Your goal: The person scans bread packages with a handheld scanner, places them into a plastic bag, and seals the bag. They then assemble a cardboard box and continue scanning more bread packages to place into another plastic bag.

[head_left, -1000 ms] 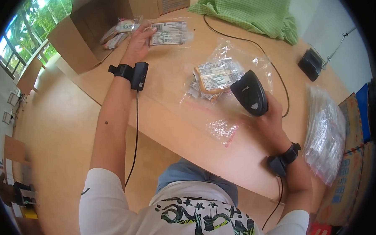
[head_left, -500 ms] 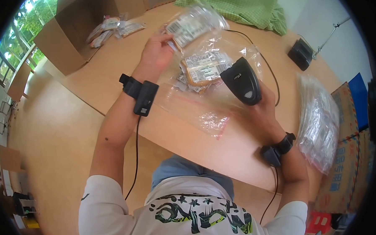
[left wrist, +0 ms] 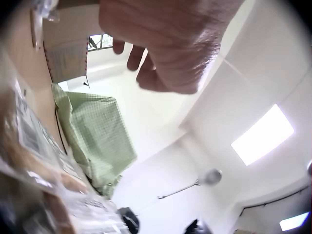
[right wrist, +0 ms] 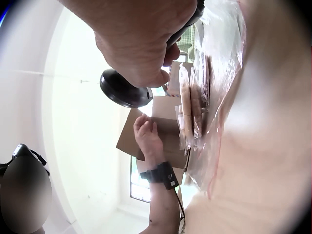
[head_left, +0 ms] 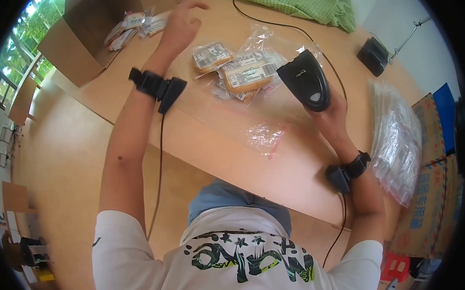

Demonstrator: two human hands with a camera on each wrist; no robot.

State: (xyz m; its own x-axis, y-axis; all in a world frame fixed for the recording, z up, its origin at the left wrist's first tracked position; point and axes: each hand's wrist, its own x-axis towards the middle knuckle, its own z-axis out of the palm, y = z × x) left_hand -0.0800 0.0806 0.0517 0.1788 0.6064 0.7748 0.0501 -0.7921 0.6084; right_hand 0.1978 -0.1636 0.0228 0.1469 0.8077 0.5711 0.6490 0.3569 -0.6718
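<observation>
L hand (head_left: 182,27) is up over the desk (head_left: 191,141), btwn the open brown cardboard box (head_left: 65,48) and the nearer packs; fingers loosely bent w/ small gaps, pinching nothing. R hand (head_left: 330,109) is wrapped round the grip of a black plastic handheld scanner (head_left: 305,79), its broad head held up just beside the labelled packs.

Those are flat tan pcs in clear plastic w/ white printed labels: a larger labelled pack (head_left: 247,77) on top of a small pile, plus a smaller labelled pack (head_left: 211,57) at its L edge, touching it. The pile lies on a clear plastic bag w/ a red edge strip (head_left: 263,138), spread on the desk, crinkled nr the front. More wrapped packs (head_left: 129,29) lie loosely together at the box opening, some partly in it, nr L hand; exact no. can't be told.

Far side of desk: green checked cloth (head_left: 299,7), bunched, w/ a thin black cable (head_left: 276,24) curving from nr it round past the packs to the R hand side. Black stand-like device (head_left: 373,57) sits nr the far R edge. R side: stack of clear plastic bags (head_left: 398,143), nr upright brown printed cartons (head_left: 427,198). Each wrist has a black strap-on camera, L one (head_left: 172,94) and R one (head_left: 337,177), both w/ cables. Person wears white printed T-shirt (head_left: 248,263) & blue-grey bottoms (head_left: 235,203).
</observation>
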